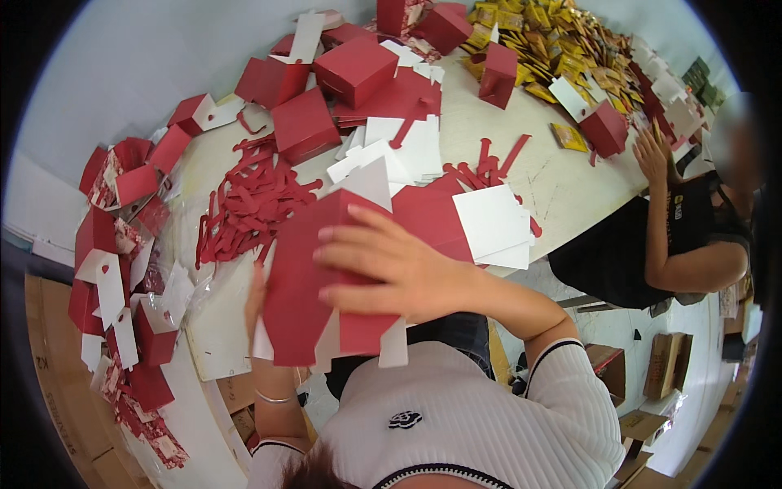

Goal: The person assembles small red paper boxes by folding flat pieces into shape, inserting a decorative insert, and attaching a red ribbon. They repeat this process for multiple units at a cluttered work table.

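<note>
head: red carton (297,285) lengthwise, flaps (371,332) toward torso (481,416)

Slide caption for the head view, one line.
Right hand spread across a red carton, left hand at its left edge, red strips heaped beyond.

Left of the left hand (256,301), a cardboard box (69,387) bears dark lettering (60,427); far right, a black top (692,228), yellow print (678,206).

- Carton (300,301), centre: was plain red, its flaps (394,346) white.
- Strips (248,200), left of centre: were red.
- Packets (562,49), upper right: were mostly yellow.
- Shirt (489,399), lower centre: was white with ribbed lines.
</note>
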The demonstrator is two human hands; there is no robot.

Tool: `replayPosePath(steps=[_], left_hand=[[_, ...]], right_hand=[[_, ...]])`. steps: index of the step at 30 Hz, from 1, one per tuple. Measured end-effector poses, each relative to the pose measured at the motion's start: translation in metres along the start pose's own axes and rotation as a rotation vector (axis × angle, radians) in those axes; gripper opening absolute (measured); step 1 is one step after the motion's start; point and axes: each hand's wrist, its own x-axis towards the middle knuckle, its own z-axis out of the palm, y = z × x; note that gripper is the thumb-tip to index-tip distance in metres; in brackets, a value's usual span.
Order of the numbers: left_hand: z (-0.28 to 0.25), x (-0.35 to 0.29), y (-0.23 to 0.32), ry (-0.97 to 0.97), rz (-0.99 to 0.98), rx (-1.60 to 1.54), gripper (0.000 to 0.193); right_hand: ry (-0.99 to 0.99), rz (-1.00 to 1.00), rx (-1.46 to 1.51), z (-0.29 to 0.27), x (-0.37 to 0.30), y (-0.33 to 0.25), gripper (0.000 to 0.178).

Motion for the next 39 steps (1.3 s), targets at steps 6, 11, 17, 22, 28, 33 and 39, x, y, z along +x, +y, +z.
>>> replayPosePath(steps=[6, 11, 17, 22, 28, 33, 39], left_hand=[[0.013, 0.029, 0.016, -0.14, 0.895, 1.083, 0.12], [0.037, 0.023, 0.006, -0.038, 1.04, 0.647, 0.056], [0.034, 0.028, -0.001, 0.187, 1.011, 0.699, 0.05], [0.05, 0.031, -0.004, -0.081, 0.988, 0.885, 0.052], [0.038, 0.021, 0.012, -0.223, 0.721, 0.667, 0.058], [0.037, 0.017, 0.016, -0.048, 0.818, 0.739, 0.051], [0.034, 0.014, 0.018, -0.009, 0.911, 0.736, 0.034]], right_hand=[[0.45, 0.322, 0.529, 0.002, 0.014, 0.029, 0.076], [0.469, 0.325, 0.817, 0.015, 0.043, 0.014, 0.085], [0.556, 0.519, 0.834, 0.029, 0.046, 0.011, 0.056], [0.791, 0.753, 1.048, 0.028, 0.048, 0.004, 0.054], [0.803, 0.788, 1.037, 0.036, 0.049, -0.001, 0.055], [0.672, 0.541, 0.976, 0.048, 0.048, 0.003, 0.045], [0.59, 0.504, 1.176, 0.049, 0.044, 0.012, 0.038]])
